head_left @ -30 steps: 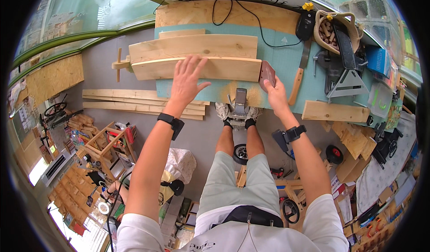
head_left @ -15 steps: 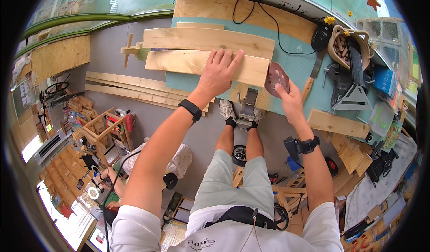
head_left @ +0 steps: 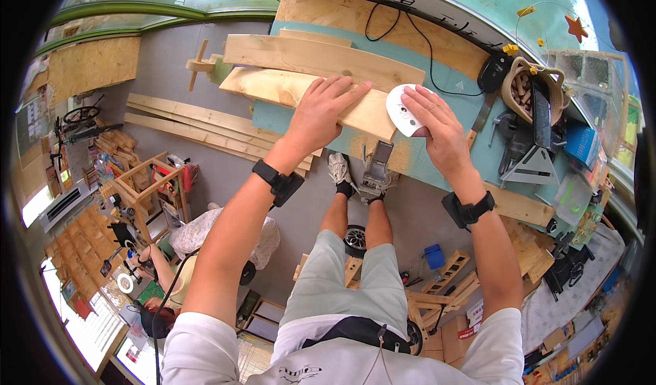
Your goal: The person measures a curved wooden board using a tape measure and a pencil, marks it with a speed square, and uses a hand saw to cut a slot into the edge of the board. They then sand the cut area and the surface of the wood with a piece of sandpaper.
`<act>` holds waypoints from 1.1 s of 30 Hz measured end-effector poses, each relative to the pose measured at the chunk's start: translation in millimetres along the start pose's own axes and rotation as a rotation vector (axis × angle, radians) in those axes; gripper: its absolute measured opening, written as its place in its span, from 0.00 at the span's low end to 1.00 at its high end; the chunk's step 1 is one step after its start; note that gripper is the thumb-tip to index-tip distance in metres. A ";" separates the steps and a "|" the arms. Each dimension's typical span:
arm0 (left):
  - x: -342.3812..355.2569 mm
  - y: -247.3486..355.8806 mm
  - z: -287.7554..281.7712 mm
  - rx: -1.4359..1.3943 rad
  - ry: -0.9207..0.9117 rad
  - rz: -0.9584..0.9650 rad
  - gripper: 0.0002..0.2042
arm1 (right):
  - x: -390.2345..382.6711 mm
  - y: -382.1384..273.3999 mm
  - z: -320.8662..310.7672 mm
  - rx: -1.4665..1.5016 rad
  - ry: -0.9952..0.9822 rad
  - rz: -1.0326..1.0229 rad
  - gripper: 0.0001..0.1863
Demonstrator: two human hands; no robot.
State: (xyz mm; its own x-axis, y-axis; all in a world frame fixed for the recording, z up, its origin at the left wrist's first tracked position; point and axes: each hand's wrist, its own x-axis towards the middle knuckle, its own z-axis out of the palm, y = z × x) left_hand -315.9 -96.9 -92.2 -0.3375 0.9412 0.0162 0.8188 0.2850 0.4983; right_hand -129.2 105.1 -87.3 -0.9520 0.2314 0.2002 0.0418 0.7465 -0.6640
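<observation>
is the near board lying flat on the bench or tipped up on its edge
Flat. The near board shows its broad face up on the teal bench, with the left hand spread palm-down on it. The right hand holds a white pad at its end.

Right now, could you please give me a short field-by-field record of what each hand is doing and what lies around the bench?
Left hand: left hand pressed flat on the near wooden plank
Right hand: right hand holds a white sanding pad at the plank's right end
Surface: teal workbench
Behind: a second plank lies beside the first
Right of bench: basket of wood scraps, black power tool with cord
Wrists: dark wristbands on both
Floor: long wooden strips, wooden crates
</observation>
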 end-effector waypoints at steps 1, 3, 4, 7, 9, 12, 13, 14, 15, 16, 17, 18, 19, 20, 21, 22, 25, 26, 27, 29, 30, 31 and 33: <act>0.9 -0.3 -2.1 -0.005 -0.001 0.002 0.41 | -0.4 -8.1 -1.3 -0.008 0.003 -0.004 0.26; -5.0 -3.9 -5.3 -0.023 -0.021 -0.011 0.41 | -8.4 -40.6 4.9 0.020 -0.044 -0.124 0.28; -4.4 -4.6 -6.2 -0.038 -0.004 0.009 0.41 | -8.7 -44.0 3.3 0.042 -0.069 -0.136 0.27; -3.6 -4.5 -8.8 -0.049 0.009 0.017 0.40 | -0.5 -16.0 4.9 -0.040 0.048 0.032 0.24; -2.4 -4.7 -8.6 -0.047 0.008 0.007 0.40 | -6.9 -22.8 4.5 -0.110 0.050 -0.006 0.23; -13.3 -6.1 -7.9 -0.040 -0.003 0.056 0.40 | -12.0 -32.8 5.4 -0.004 -0.074 -0.092 0.26; -13.4 -4.2 -7.3 -0.042 -0.009 0.048 0.40 | -13.2 -16.7 2.4 -0.007 -0.076 -0.089 0.26; -9.3 -1.5 -6.4 -0.046 -0.009 0.049 0.40 | -11.9 0.5 -6.1 -0.059 0.016 0.048 0.27; -5.8 0.5 -5.9 -0.052 -0.003 0.059 0.40 | -13.2 11.1 -12.5 -0.111 0.111 0.184 0.28; -4.1 -1.4 -4.7 -0.035 0.010 0.073 0.40 | -8.8 5.2 -22.5 -0.111 0.155 0.131 0.28; -10.6 -0.4 -1.6 -0.026 0.009 0.073 0.40 | -12.8 -4.5 -23.5 -0.106 0.144 0.138 0.28; -16.0 0.0 1.3 -0.034 0.001 0.065 0.40 | -16.4 -16.0 -21.9 -0.092 0.086 0.054 0.27; -17.6 -5.2 -3.3 -0.025 -0.012 0.050 0.40 | -11.6 -29.3 -18.6 -0.071 0.046 -0.045 0.27; -16.0 -6.5 -4.1 -0.030 -0.023 0.040 0.40 | -9.6 -46.7 -22.2 -0.017 -0.010 -0.095 0.25; -15.6 -6.9 -4.9 -0.028 -0.023 0.041 0.40 | -11.1 -55.1 -17.4 -0.017 -0.007 -0.096 0.25; -13.3 -4.7 -5.2 -0.042 -0.015 0.035 0.40 | -15.0 -60.5 -12.9 0.033 -0.092 -0.144 0.25; -14.5 -4.4 -2.1 -0.034 -0.032 0.021 0.40 | -18.8 -36.6 -3.3 0.114 -0.163 -0.178 0.24; -15.4 -6.1 0.2 -0.008 -0.048 0.007 0.40 | -21.4 -12.6 4.9 0.070 -0.123 -0.063 0.25; -19.8 -5.4 4.1 -0.012 -0.050 0.010 0.40 | -27.4 3.1 6.4 0.027 -0.091 0.057 0.27; -31.3 -7.9 9.3 -0.006 -0.001 0.029 0.39 | -37.3 13.0 -1.7 0.071 -0.017 0.162 0.29; -34.3 -11.8 15.9 0.001 -0.029 0.025 0.39 | -42.0 14.5 -3.2 0.113 0.056 0.266 0.31; -41.5 -14.9 26.5 -0.004 -0.037 0.018 0.39 | -49.0 8.7 -1.9 0.118 0.049 0.272 0.31; -46.1 -29.5 43.1 0.135 -0.101 -0.007 0.41 | -55.2 -6.1 1.0 0.334 0.143 0.480 0.30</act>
State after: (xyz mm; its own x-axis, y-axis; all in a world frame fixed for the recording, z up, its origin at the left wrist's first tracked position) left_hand -304.5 -140.9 -145.0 -0.3007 0.9505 -0.0779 0.8737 0.3073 0.3772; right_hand -77.2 87.1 -95.0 -0.7993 0.5929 -0.0981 0.3370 0.3071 -0.8900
